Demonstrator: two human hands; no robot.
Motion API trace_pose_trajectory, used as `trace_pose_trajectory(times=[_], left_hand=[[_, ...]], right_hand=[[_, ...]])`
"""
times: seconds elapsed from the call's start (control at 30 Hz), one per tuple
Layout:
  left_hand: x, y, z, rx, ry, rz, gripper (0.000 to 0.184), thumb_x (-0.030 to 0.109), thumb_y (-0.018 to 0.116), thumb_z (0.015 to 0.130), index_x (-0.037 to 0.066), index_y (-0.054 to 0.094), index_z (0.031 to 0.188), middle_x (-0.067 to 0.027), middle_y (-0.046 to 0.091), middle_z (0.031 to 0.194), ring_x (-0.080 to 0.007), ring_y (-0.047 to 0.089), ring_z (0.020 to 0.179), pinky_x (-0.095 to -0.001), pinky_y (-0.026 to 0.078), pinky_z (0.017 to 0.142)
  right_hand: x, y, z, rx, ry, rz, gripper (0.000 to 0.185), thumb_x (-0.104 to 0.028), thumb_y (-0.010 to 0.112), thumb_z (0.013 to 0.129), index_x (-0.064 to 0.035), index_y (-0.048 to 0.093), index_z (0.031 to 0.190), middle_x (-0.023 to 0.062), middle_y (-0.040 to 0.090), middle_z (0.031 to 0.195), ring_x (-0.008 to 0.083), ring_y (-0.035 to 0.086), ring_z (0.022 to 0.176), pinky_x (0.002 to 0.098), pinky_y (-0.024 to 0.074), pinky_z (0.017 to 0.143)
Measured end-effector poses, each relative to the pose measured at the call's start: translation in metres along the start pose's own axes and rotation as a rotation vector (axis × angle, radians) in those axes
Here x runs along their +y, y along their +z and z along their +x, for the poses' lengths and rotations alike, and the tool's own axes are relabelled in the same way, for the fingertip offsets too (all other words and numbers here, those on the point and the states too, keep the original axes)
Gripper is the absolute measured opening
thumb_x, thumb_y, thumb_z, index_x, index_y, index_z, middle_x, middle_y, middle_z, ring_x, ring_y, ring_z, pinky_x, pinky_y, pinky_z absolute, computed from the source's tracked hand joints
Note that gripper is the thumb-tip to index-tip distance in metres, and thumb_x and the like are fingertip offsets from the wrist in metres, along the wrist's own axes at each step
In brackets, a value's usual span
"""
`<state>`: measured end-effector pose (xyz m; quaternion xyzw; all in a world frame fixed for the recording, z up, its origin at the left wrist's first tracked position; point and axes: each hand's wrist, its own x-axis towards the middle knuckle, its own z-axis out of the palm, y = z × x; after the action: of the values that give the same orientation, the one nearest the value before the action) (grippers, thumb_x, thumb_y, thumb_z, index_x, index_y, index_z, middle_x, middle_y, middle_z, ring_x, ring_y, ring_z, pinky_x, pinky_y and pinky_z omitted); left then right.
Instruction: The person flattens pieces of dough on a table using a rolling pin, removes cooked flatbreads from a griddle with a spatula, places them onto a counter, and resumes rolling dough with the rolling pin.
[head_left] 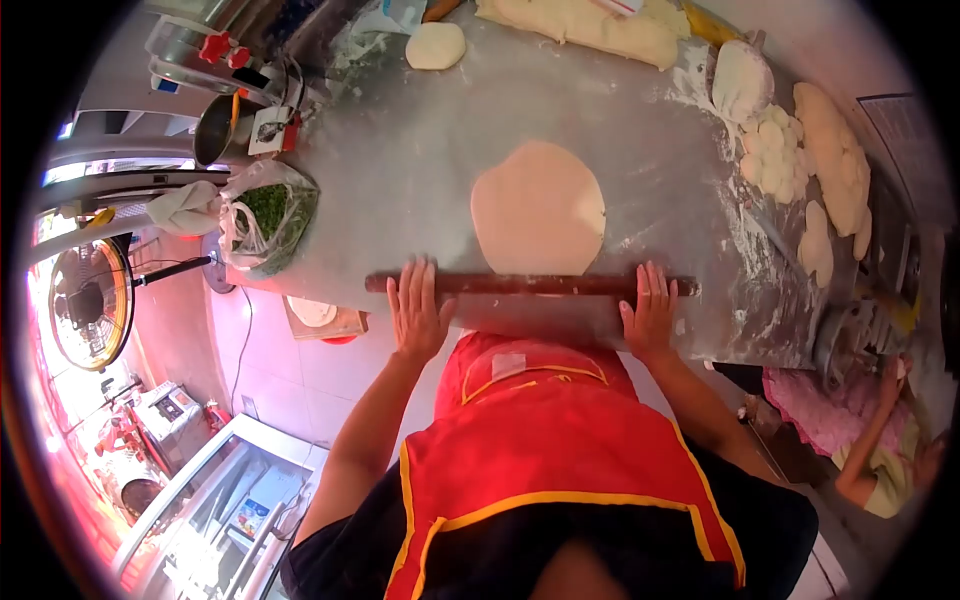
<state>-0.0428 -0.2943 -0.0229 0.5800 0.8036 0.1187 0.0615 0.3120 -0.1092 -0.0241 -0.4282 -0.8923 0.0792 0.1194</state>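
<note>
A flat, roughly oval sheet of dough (540, 210) lies on the grey worktop, its near edge against a long dark-brown rolling pin (530, 285). The pin lies crosswise near the worktop's front edge. Across its left end rests my left hand (418, 312), fingers stretched out over the wood and thumb apart. My right hand (650, 308) lies the same way over the right end, fingers straight rather than wrapped round. Both hands touch the pin from above. What the palms press on is partly hidden.
A round dough piece (436, 46) and a long dough slab (590, 28) lie at the back. Dough balls (774, 155) and longer dough pieces (832, 150) sit at right. A bag of chopped greens (268, 215) stands at left, near a fan (92, 303). Another person's arm (875, 430) shows at lower right.
</note>
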Motion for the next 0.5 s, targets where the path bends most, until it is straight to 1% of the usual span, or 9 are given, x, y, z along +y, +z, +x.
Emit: trace_pose_trajectory(times=[0.07,0.1,0.13,0.2,0.23,0.3,0.33,0.4,0.5], left_hand=[[-0.027,0.026,0.013,0.218,0.217,0.069,0.068,0.035,0.066,0.084,0.004,0.042,0.140,-0.0150,0.048,0.140,-0.0368,0.039,0.134,-0.0552,0.020,0.115],[-0.022,0.008,0.038,0.126,0.195,0.035,0.067,0.037,0.065,0.085,0.004,0.044,0.139,-0.0147,0.050,0.137,-0.0365,0.041,0.131,-0.0547,0.022,0.114],[-0.015,-0.012,0.075,0.049,0.174,0.005,0.066,0.040,0.064,0.086,0.004,0.045,0.138,-0.0143,0.052,0.134,-0.0362,0.043,0.129,-0.0543,0.024,0.113],[-0.022,-0.011,0.130,0.020,0.122,0.019,0.064,0.040,0.060,0.088,0.004,0.046,0.138,-0.0162,0.050,0.136,-0.0367,0.041,0.132,-0.0545,0.024,0.113],[-0.023,-0.009,0.138,0.099,0.105,0.055,0.063,0.039,0.060,0.089,0.004,0.046,0.138,-0.0159,0.050,0.137,-0.0359,0.041,0.132,-0.0544,0.025,0.113],[-0.023,-0.007,0.152,0.258,0.075,0.129,0.061,0.035,0.061,0.089,0.004,0.046,0.139,-0.0154,0.049,0.139,-0.0343,0.041,0.133,-0.0543,0.027,0.111],[-0.019,-0.003,0.134,0.238,0.056,0.092,0.061,0.035,0.060,0.090,0.004,0.045,0.140,-0.0150,0.048,0.141,-0.0341,0.039,0.135,-0.0544,0.026,0.112],[-0.008,0.009,0.083,0.198,0.024,0.016,0.060,0.034,0.058,0.091,0.004,0.043,0.142,-0.0142,0.046,0.144,-0.0336,0.036,0.138,-0.0545,0.024,0.113],[0.000,0.003,0.102,0.182,-0.046,0.046,0.061,0.034,0.057,0.092,0.005,0.042,0.143,-0.0128,0.043,0.148,-0.0326,0.033,0.140,-0.0551,0.022,0.114]], right_hand=[[0.003,-0.008,0.024,0.002,-0.051,0.026,0.070,-0.030,0.064,0.088,-0.0076,0.035,0.147,0.0147,0.040,0.150,0.0320,0.036,0.139,0.0561,0.0222,0.114],[0.010,-0.006,0.052,-0.023,-0.060,0.020,0.065,-0.032,0.062,0.091,-0.0082,0.037,0.146,0.0149,0.040,0.149,0.0326,0.037,0.138,0.0576,0.0228,0.113],[0.018,0.003,0.088,0.031,-0.052,-0.044,0.062,-0.033,0.060,0.092,-0.0084,0.038,0.145,0.0151,0.041,0.149,0.0326,0.038,0.137,0.0577,0.0230,0.113],[0.031,0.020,0.153,0.112,-0.023,-0.137,0.056,-0.034,0.055,0.095,-0.0086,0.041,0.143,0.0155,0.041,0.148,0.0329,0.040,0.135,0.0580,0.0233,0.112],[0.035,0.024,0.176,0.152,-0.006,-0.171,0.053,-0.034,0.052,0.097,-0.0085,0.043,0.142,0.0158,0.041,0.148,0.0331,0.041,0.134,0.0582,0.0235,0.112],[0.025,0.032,0.158,0.075,-0.034,-0.089,0.053,-0.034,0.051,0.097,-0.0080,0.043,0.142,0.0155,0.043,0.147,0.0334,0.041,0.134,0.0587,0.0233,0.112],[0.017,0.033,0.143,0.036,-0.048,-0.048,0.054,-0.034,0.051,0.097,-0.0077,0.043,0.142,0.0154,0.043,0.146,0.0335,0.042,0.133,0.0589,0.0232,0.112],[0.001,0.022,0.106,0.130,-0.096,0.005,0.056,-0.033,0.054,0.094,-0.0063,0.043,0.142,0.0152,0.046,0.143,0.0330,0.042,0.132,0.0575,0.0244,0.112],[-0.002,0.021,0.114,0.179,-0.105,-0.012,0.055,-0.032,0.055,0.094,-0.0057,0.043,0.141,0.0151,0.046,0.144,0.0314,0.042,0.133,0.0562,0.0266,0.112]])
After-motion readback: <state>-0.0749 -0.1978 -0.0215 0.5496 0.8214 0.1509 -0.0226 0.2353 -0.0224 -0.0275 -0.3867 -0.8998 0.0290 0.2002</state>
